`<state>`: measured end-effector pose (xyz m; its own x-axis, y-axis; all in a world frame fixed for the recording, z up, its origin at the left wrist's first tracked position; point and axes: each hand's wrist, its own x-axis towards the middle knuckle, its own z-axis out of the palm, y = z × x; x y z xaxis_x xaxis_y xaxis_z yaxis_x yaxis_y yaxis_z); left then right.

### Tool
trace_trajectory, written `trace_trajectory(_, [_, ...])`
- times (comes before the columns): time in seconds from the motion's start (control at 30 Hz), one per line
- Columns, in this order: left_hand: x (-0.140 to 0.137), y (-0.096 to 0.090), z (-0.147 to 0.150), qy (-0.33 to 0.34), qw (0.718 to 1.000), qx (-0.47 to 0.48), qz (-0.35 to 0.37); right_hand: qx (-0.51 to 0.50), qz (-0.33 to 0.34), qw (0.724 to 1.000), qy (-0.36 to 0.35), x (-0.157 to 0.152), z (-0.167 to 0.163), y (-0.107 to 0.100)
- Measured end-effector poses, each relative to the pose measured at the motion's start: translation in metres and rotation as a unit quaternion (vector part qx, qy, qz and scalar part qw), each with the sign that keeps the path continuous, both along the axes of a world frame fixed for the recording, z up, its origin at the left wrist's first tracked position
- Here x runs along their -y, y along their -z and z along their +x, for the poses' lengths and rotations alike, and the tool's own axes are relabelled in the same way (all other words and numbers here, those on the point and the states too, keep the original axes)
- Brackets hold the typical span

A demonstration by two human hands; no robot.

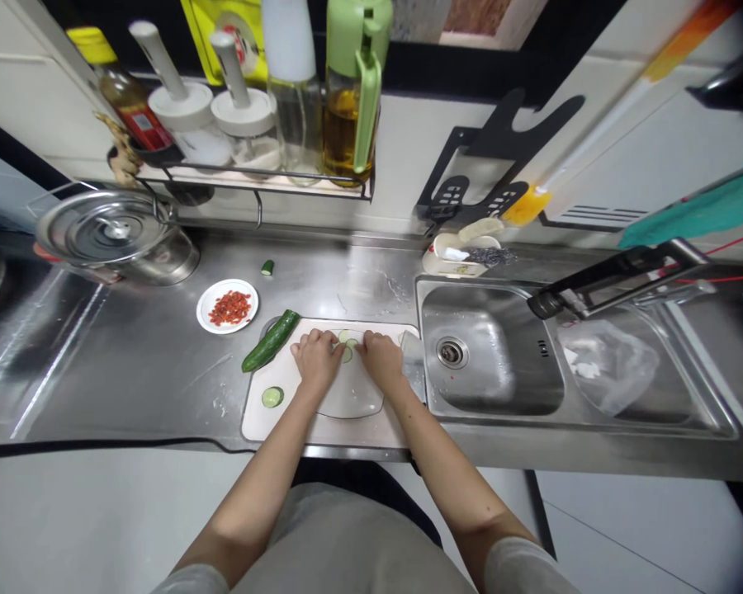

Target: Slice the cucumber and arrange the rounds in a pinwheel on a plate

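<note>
On a pale cutting board (272, 425) lies a shallow, whitish plate (350, 402) with a thin dark rim. Several thin cucumber slices (347, 346) are near its far side. My left hand (317, 360) reaches in from the left, its thumb and fingers closed on the edge of a slice. From the other side, my right hand (380, 360) pinches at the slices, its fingertips partly hidden. A cut cucumber (272, 341) rests across the board's upper left edge, and a short cucumber piece (272, 397) sits below it. A wide knife blade (412, 347) lies right of my right hand.
A white plate of small red pieces (228, 306) and a cucumber end (267, 267) are on the steel counter. A lidded pot (117, 235) stands left, a sink (492, 351) right. Bottles and jars fill the rack (260, 177) above; a faucet (619, 280) overhangs the sink.
</note>
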<state>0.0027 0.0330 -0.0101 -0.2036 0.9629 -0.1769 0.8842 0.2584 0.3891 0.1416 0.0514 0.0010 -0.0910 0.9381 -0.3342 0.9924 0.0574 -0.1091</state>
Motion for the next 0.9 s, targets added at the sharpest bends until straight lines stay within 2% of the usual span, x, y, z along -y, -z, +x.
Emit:
trace_trajectory(0.23, [-0.002, -0.002, 0.003, -0.009, 1.0, 0.012, -0.01, -0.008, -0.002, 1.0, 0.011, -0.001, -0.001, -0.002])
trace_trajectory(0.4, [0.007, -0.011, -0.005, -0.052, 0.996, 0.07, 0.033, -0.085, 0.054, 0.993, 0.064, 0.006, 0.012, -0.015])
trace_trajectory(0.5, [0.027, -0.016, -0.022, -0.064, 0.99, 0.104, 0.072, -0.141, 0.092, 0.981, 0.101, 0.019, 0.032, -0.024])
trace_trajectory(0.6, [0.058, -0.019, -0.047, -0.056, 0.987, 0.119, 0.098, -0.176, 0.111, 0.968, 0.14, 0.042, 0.055, -0.03])
trace_trajectory(0.77, [0.11, -0.014, -0.093, -0.054, 0.99, 0.096, 0.084, -0.205, 0.118, 0.954, 0.184, 0.084, 0.087, -0.034])
trace_trajectory(0.9, [0.129, -0.01, -0.118, -0.076, 0.994, 0.047, 0.071, -0.217, 0.134, 0.946, 0.203, 0.104, 0.099, -0.036])
